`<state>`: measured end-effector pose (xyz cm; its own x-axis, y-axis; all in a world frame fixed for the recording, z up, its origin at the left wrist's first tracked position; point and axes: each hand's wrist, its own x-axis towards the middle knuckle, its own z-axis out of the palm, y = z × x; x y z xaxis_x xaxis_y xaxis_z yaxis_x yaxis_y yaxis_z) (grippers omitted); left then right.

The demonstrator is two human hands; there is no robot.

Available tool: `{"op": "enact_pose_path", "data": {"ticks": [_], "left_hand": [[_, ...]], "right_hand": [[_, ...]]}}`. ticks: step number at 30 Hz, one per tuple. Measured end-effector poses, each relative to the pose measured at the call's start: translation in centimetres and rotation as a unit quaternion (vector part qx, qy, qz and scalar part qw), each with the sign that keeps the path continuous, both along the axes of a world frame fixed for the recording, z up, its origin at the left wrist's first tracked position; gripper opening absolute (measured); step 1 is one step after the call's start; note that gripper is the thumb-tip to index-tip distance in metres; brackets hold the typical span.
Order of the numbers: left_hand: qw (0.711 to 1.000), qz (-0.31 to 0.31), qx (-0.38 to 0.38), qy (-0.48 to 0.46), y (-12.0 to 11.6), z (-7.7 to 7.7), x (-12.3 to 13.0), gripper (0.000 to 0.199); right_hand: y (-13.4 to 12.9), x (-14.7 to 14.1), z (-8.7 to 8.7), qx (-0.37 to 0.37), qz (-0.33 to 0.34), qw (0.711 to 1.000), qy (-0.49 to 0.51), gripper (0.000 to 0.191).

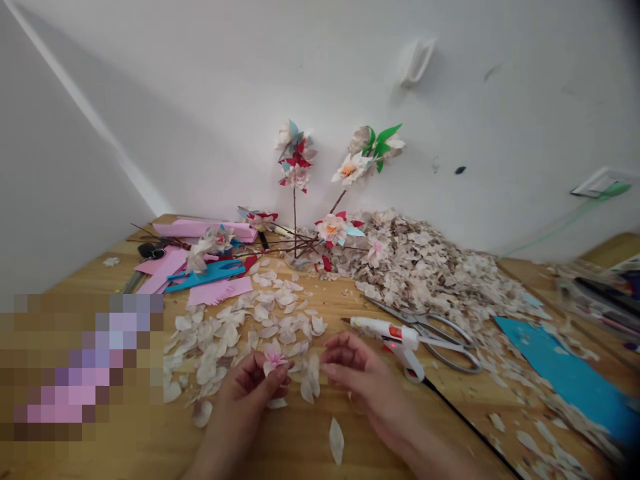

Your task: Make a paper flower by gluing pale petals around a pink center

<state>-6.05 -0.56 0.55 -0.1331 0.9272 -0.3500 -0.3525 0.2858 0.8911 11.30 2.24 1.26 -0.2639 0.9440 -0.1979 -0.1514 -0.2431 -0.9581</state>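
Between the thumb and fingers of my left hand [257, 380] is a small artificial flower [273, 358] with pale petals and a pink fringed centre. To its right, my right hand [363, 373] pinches at the edge of a dried, pale petal [311, 380]; its fingertips are slightly blurred. A single loose petal [337, 440] lies on the wood below, between the two wrists. Beyond my right hand rests a white glue gun [385, 330] with a lit red light, its black cord running toward the lower right.
Scissors [445, 340] lie under the glue gun. A large petal heap [425, 253] lies against the wall, with scattered petals [215, 353] at left. Finished flowers on twigs [333, 229] stand behind. Pink paper [220, 290] and blue sheets [565, 380] flank the wooden table [295, 453].
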Motion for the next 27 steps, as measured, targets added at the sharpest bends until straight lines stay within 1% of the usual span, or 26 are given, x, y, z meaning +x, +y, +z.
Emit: {"op": "enact_pose_path", "data": {"ticks": [2,4,6,9,11,12,14,17,19,21,23,24,27], "left_hand": [[0.999,-0.021,-0.012,-0.034,-0.1,-0.1,0.2,0.025],[0.994,-0.040,-0.034,-0.091,-0.2,0.1,0.4,0.024],[0.982,-0.073,-0.062,-0.160,-0.4,0.5,0.4,0.022],[0.950,-0.147,-0.102,-0.255,-0.8,1.3,0.2,0.018],[0.931,-0.186,-0.111,-0.295,-1.0,1.8,0.0,0.017],[0.926,-0.195,-0.112,-0.303,-1.0,1.9,0.0,0.016],[0.929,-0.194,-0.112,-0.296,-1.0,1.8,0.1,0.014],[0.953,-0.159,-0.095,-0.239,-0.8,0.9,0.4,0.016],[0.974,-0.133,-0.044,-0.179,-0.7,0.0,0.5,0.017],[0.986,-0.110,0.031,-0.118,-0.7,-0.7,0.5,0.018],[0.990,-0.088,0.088,-0.069,-0.7,-1.2,0.4,0.020],[0.990,-0.082,0.102,-0.052,-0.7,-1.4,0.3,0.020],[0.992,-0.074,0.095,-0.032,-0.7,-1.6,0.1,0.022]], "right_hand": [[0.1,-0.7,0.0,-0.073,-0.006,0.990,0.121,0.029],[0.0,-1.2,0.0,-0.090,0.001,0.979,0.183,0.031],[-0.1,-1.6,0.2,-0.076,0.017,0.976,0.202,0.030],[-0.4,-1.8,0.7,-0.047,0.056,0.975,0.209,0.027],[-0.6,-1.9,1.0,-0.037,0.085,0.973,0.213,0.028],[-0.7,-1.9,1.0,-0.030,0.095,0.973,0.210,0.028],[-0.8,-1.9,0.8,-0.017,0.109,0.974,0.195,0.028],[-0.8,-1.7,0.5,-0.008,0.117,0.978,0.173,0.029],[-0.8,-1.5,0.5,-0.009,0.109,0.980,0.164,0.028],[-0.8,-1.4,0.6,-0.008,0.091,0.985,0.147,0.025],[-0.8,-1.4,0.7,-0.008,0.078,0.990,0.121,0.024],[-0.8,-1.4,0.6,-0.010,0.077,0.991,0.108,0.024],[-0.8,-1.6,0.2,-0.013,0.073,0.994,0.083,0.032]]}}
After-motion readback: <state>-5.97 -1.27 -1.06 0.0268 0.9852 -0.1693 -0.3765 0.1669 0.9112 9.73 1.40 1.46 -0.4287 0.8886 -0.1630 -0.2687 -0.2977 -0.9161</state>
